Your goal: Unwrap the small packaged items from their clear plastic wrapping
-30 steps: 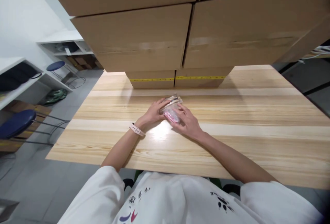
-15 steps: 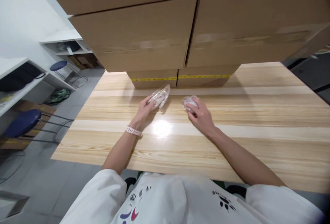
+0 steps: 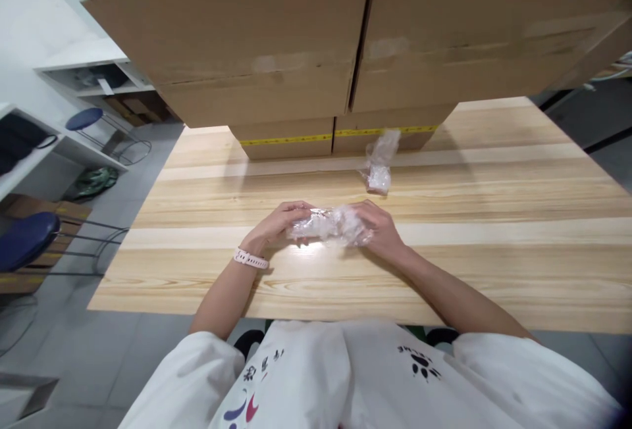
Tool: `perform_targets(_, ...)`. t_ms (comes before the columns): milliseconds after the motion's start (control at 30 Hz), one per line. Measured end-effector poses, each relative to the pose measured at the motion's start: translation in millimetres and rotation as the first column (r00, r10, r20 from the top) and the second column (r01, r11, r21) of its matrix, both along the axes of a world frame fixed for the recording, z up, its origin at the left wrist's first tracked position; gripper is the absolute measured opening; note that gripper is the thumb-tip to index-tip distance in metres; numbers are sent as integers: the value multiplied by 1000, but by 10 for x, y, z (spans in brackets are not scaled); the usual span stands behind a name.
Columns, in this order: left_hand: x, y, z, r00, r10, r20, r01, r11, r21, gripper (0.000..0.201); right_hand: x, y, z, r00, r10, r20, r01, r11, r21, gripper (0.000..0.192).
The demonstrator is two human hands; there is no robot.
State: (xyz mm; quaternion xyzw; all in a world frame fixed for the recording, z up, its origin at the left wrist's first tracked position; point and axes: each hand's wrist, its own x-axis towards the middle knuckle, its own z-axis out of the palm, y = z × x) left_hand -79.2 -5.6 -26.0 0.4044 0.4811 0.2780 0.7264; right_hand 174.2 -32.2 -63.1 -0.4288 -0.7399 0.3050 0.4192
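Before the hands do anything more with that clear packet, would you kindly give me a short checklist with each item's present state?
1. Left hand grips the clear plastic packet: ok.
2. Right hand grips its other end: ok.
3. Packet sealed or open: cannot tell.
4. Second packet lies apart from both hands, near the cardboard boxes: ok.
5. Wooden table bare beside the hands: ok.

Head view, steeply down, apparently close
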Motion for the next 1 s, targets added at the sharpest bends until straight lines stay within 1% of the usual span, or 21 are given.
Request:
perform_targets(33, -32, 16, -10, 997, 5, -81, -1, 998, 55, 35, 37, -8, 0, 987, -90, -131, 76, 991, -108, 28)
perform_targets(67, -64, 33, -18, 984, 40, -172, -16, 991, 136, 33, 76, -7, -5, 947, -216, -237, 164, 961, -221, 31)
perform_targets(100, -92, 49, -25, 958, 103, -269, -38, 971, 236, 31, 114, 0, -12, 888, -342, -308, 239, 914, -327, 35)
perform_targets(133, -110, 62, -31, 915, 183, -359, -51, 937, 347, 31, 148, 11, -22, 824, -444, -352, 288, 862, -416, 38)
perform_targets(167, -116, 69, -37, 865, 255, -431, -35, 889, 456, 31, 175, 25, -34, 773, -509, -379, 301, 820, -486, 41)
perform_targets(200, -107, 69, -45, 825, 303, -477, 13, 834, 552, 32, 194, 40, -47, 741, -539, -402, 284, 792, -540, 44)
perform_targets(233, -83, 61, -56, 806, 314, -502, 85, 778, 623, 36, 205, 54, -59, 722, -546, -425, 245, 776, -581, 46)
perform_targets(267, -43, 46, -72, 807, 287, -516, 171, 723, 670, 43, 207, 66, -70, 711, -543, -447, 203, 767, -609, 48)
perform_targets(333, 70, -4, -116, 823, 172, -541, 335, 623, 707, 60, 196, 77, -83, 702, -527, -480, 137, 760, -635, 52)
perform_targets(367, 135, -33, -141, 826, 131, -548, 380, 588, 714, 63, 188, 77, -85, 699, -519, -492, 118, 763, -636, 52)
perform_targets(400, 196, -60, -163, 833, 115, -541, 390, 571, 722, 59, 180, 76, -84, 696, -511, -503, 107, 768, -632, 52)
perform_targets(433, 248, -83, -178, 851, 124, -510, 360, 570, 738, 49, 176, 74, -82, 692, -507, -514, 101, 773, -626, 52)
perform_targets(467, 285, -98, -185, 879, 146, -453, 291, 589, 754, 36, 177, 75, -79, 685, -506, -523, 100, 777, -621, 52)
perform_targets(500, 303, -105, -181, 912, 179, -370, 186, 623, 760, 26, 185, 78, -75, 673, -513, -533, 104, 779, -619, 51)
perform_targets(533, 300, -102, -168, 936, 224, -272, 57, 667, 743, 22, 199, 84, -72, 657, -524, -542, 112, 779, -618, 50)
perform_targets(600, 226, -78, -124, 933, 347, -90, -211, 733, 647, 26, 250, 101, -68, 618, -549, -563, 125, 776, -619, 49)
perform_targets(633, 159, -62, -103, 910, 414, -25, -322, 741, 589, 32, 285, 107, -66, 599, -559, -573, 127, 773, -622, 50)
perform_targets(700, -19, -41, -74, 851, 524, 42, -469, 721, 510, 47, 369, 101, -61, 576, -572, -585, 116, 765, -633, 50)
perform_targets(767, -225, -56, -73, 810, 586, 33, -528, 704, 474, 57, 464, 60, -56, 573, -577, -582, 110, 758, -643, 49)
perform_targets(867, -513, -149, -95, 799, 599, -46, -531, 740, 413, 55, 611, -58, -48, 562, -615, -553, 151, 734, -663, 49)
perform_targets(1000, -748, -291, -112, 797, 586, -144, -524, 790, 317, 52, 779, -226, -40, 471, -751, -463, 285, 626, -726, 51)
